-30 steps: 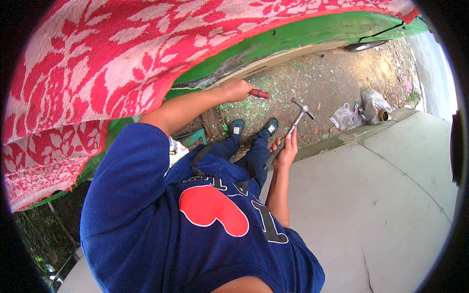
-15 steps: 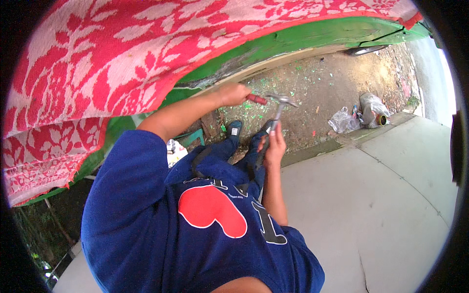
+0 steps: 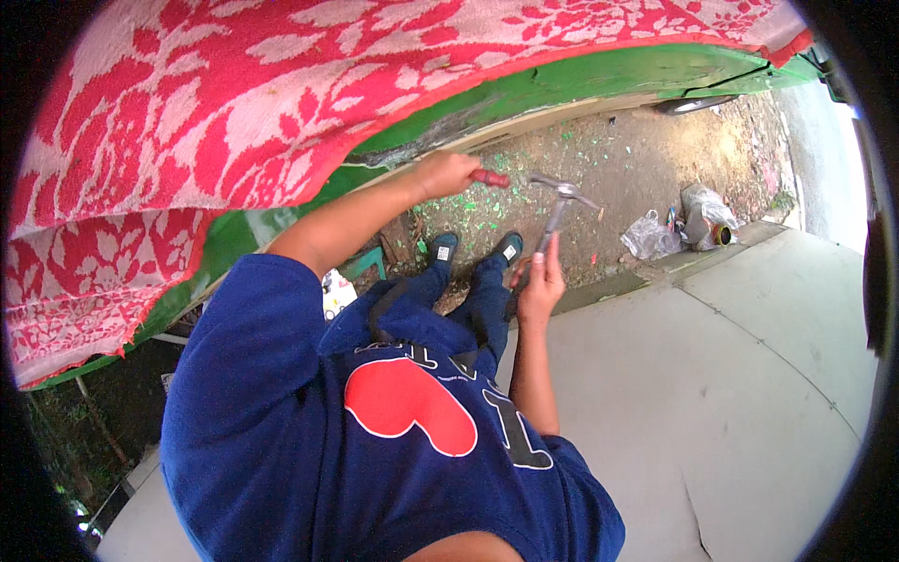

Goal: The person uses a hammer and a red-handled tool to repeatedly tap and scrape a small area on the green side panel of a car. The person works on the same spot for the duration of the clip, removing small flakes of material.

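Note:
My left hand (image 3: 448,173) is closed round a red-handled tool (image 3: 492,178) at the lower edge of a green, flaking panel (image 3: 618,73); the tool's far end is hard to make out beside the hand. In my right hand (image 3: 539,286) is a steel hammer (image 3: 564,197), its head just right of the red handle, with a gap between them. A red and white patterned cloth (image 3: 215,94) drapes over the green body above my left arm.
Bare ground with scattered green flakes (image 3: 524,225) lies around my shoes (image 3: 443,250). To the right are crumpled plastic bags (image 3: 648,234), a yellow-rimmed container (image 3: 720,235), pale paving (image 3: 674,393) and a dark wheel (image 3: 693,105). A green stool (image 3: 365,262) stands by my left leg.
The hammer swung up and left to the red handle's end half a second ago, then moved back right, leaving a gap. My left hand has shifted only slightly, still holding the tool.

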The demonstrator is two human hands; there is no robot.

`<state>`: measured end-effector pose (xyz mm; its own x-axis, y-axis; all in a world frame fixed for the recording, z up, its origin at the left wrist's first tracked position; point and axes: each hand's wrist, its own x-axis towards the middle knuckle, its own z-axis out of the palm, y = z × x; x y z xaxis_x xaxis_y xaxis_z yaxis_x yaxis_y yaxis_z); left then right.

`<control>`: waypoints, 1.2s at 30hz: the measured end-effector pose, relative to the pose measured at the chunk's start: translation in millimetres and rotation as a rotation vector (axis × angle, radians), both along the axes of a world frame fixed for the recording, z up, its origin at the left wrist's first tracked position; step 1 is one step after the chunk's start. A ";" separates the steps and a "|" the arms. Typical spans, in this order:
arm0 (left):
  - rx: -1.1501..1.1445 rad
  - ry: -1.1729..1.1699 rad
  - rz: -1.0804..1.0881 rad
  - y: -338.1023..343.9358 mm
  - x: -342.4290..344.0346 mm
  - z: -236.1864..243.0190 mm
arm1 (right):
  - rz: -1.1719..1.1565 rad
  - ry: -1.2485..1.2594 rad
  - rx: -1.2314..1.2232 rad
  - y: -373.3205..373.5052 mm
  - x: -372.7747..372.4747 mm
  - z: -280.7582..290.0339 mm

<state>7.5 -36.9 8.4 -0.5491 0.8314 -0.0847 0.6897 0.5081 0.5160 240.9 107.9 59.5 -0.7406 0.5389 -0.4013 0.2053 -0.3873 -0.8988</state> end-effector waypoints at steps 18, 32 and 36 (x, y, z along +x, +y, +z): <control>0.418 -0.133 0.225 -36.7 29.3 41.2 | 0.002 0.083 0.267 59.6 16.4 77.0; 0.432 -0.079 0.593 -60.3 97.1 61.9 | 0.419 0.246 0.206 124.3 -43.6 113.9; 0.543 -0.093 0.727 -64.5 123.4 54.4 | 0.559 0.254 0.181 124.0 -61.9 125.3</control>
<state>130.8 -101.4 62.8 -0.9640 0.2215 0.1471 0.2381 0.4726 0.8485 179.0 232.0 184.8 -0.9896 0.0867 -0.1147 0.1038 -0.1210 -0.9872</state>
